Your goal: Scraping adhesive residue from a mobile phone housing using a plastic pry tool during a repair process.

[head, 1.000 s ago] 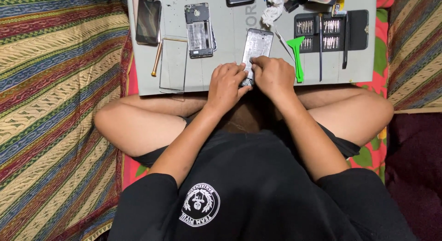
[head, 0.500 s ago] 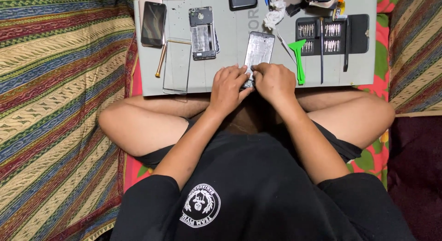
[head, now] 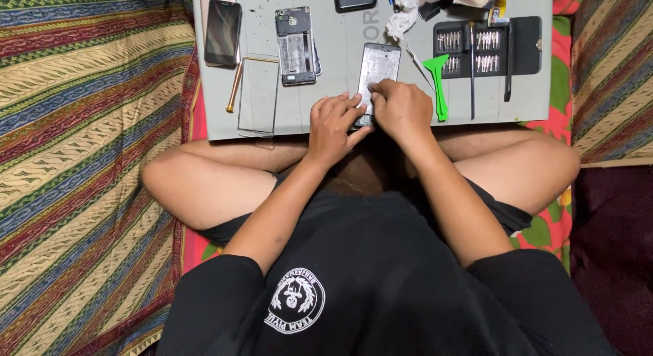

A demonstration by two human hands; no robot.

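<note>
An opened phone body (head: pixel 378 69), silver and dark, lies on the grey work mat (head: pixel 313 108) near its front edge. Both hands meet at its near end. My left hand (head: pixel 333 127) presses its fingertips against the phone's lower left corner. My right hand (head: pixel 403 110) curls over the lower right corner, fingers pinched on the edge. Whether a small tool sits between the fingers cannot be told.
On the mat lie a dark phone (head: pixel 223 32), a stripped phone frame (head: pixel 296 46), a glass panel (head: pixel 258 96), a wooden stick (head: pixel 235 85), a green pry tool (head: pixel 438 80), a black bit case (head: pixel 487 47) and a white wad (head: pixel 403 20). Striped cloth (head: pixel 81 159) covers the left.
The view has shifted slightly, so the mat sits a little lower in frame. Both hands stay at the phone's near end, with only small finger movements.
</note>
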